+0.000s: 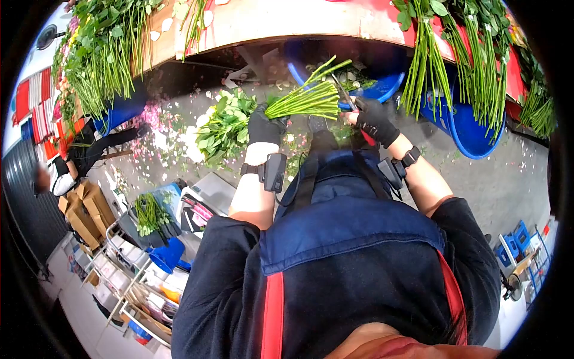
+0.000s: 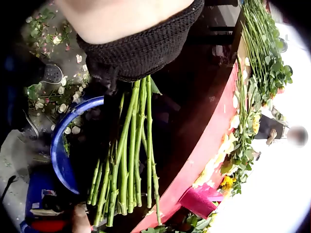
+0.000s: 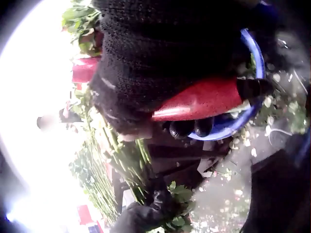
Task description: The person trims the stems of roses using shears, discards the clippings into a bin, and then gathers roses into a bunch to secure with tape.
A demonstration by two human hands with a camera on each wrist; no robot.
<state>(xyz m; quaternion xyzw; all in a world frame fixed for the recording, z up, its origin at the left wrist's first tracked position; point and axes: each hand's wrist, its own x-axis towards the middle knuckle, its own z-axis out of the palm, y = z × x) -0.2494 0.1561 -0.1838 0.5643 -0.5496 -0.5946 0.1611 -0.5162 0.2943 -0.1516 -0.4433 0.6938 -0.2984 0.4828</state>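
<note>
My left hand (image 1: 266,127), in a black fingerless glove, grips a bunch of white roses (image 1: 200,140) around its stems. The blooms and leaves lie to the left, and the bare green stems (image 1: 308,100) point right, their cut ends uneven. In the left wrist view the stems (image 2: 129,165) reach out below the glove over a dark space. My right hand (image 1: 375,119), gloved too, holds red-handled pruning shears (image 3: 204,100), fingers curled round the handle. The blades stand close to the stem ends in the head view.
A blue bucket (image 1: 391,90) with cut greenery stands below the stem ends, another (image 1: 478,149) to its right. Stem bundles (image 1: 424,72) hang over the table's edge (image 1: 287,30). Petals litter the floor (image 1: 161,137). Another person (image 1: 66,164) is at far left, near a loaded trolley (image 1: 128,278).
</note>
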